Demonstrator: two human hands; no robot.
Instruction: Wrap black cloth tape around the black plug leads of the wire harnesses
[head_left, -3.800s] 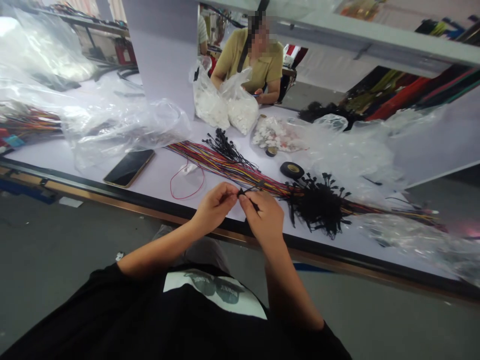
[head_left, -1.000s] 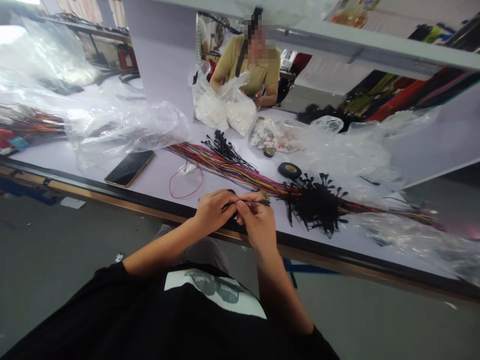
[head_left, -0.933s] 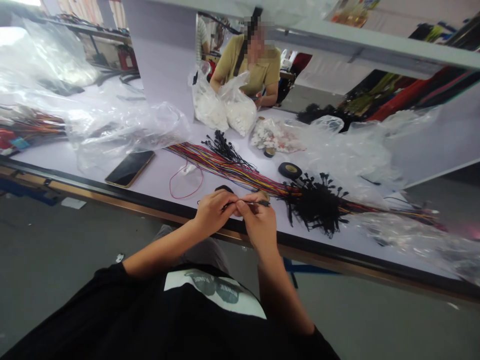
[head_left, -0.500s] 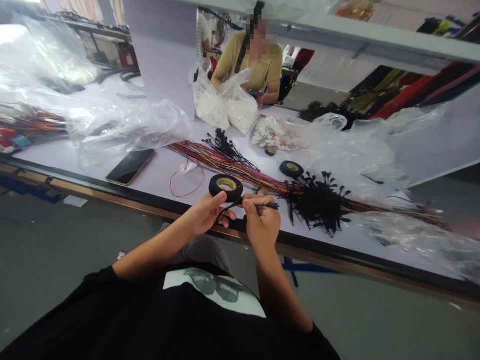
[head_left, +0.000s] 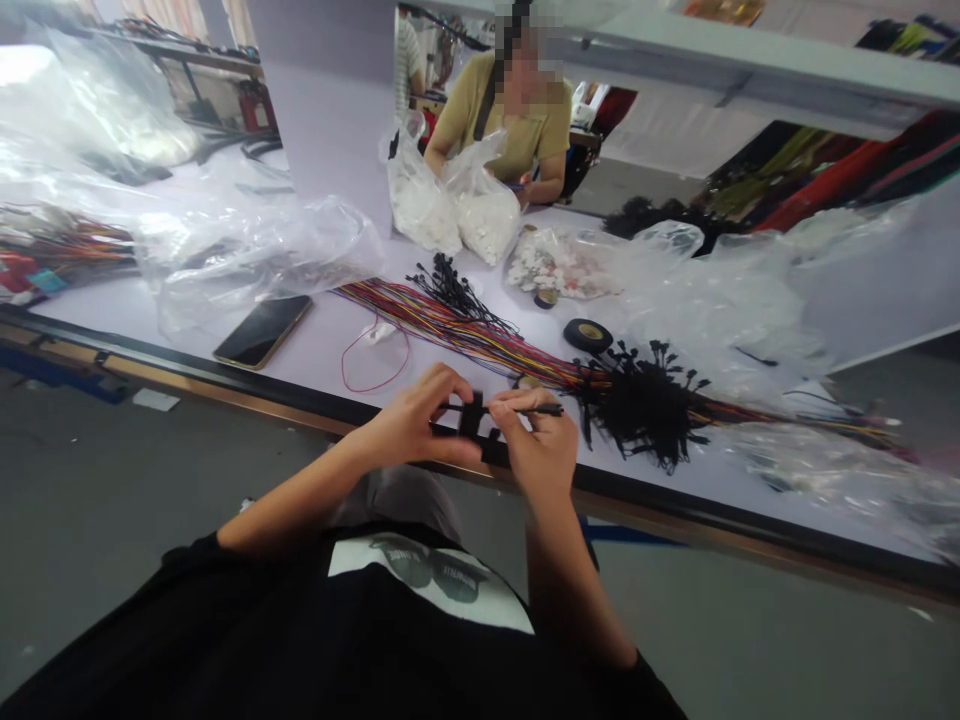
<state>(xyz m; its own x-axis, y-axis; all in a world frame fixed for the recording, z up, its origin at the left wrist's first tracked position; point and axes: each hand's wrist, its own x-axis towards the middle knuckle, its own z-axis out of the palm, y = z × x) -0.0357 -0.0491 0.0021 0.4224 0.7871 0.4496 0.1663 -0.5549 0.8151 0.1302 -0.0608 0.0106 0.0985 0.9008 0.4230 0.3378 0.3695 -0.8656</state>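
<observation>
In front of my body, just over the table's front edge, a roll of black tape (head_left: pixel 471 414) is turned edge-on. My left hand (head_left: pixel 409 420) curls round it, fingers above and thumb below. My right hand (head_left: pixel 544 445) pinches a thin black cable (head_left: pixel 546 409), whose connector end sticks out to the right. The cable runs leftward to the tape roll; where they meet is small and partly hidden by the fingers. To the right of my hands lies a pile of black connectors (head_left: pixel 649 405) on a long bundle of coloured wires (head_left: pixel 480 340).
A phone (head_left: pixel 262 332) lies at the left by a pink wire loop (head_left: pixel 375 360). Behind the wires are another tape roll (head_left: pixel 588 335), black connector leads (head_left: pixel 454 290) and bags of white parts (head_left: pixel 487 220). Clear plastic (head_left: pixel 255 250) covers the left side. A person (head_left: pixel 510 130) sits opposite.
The tape roll has turned from showing its face to edge-on, and my left hand has shifted its grip round it. My right hand, still pinching the cable, has moved slightly right.
</observation>
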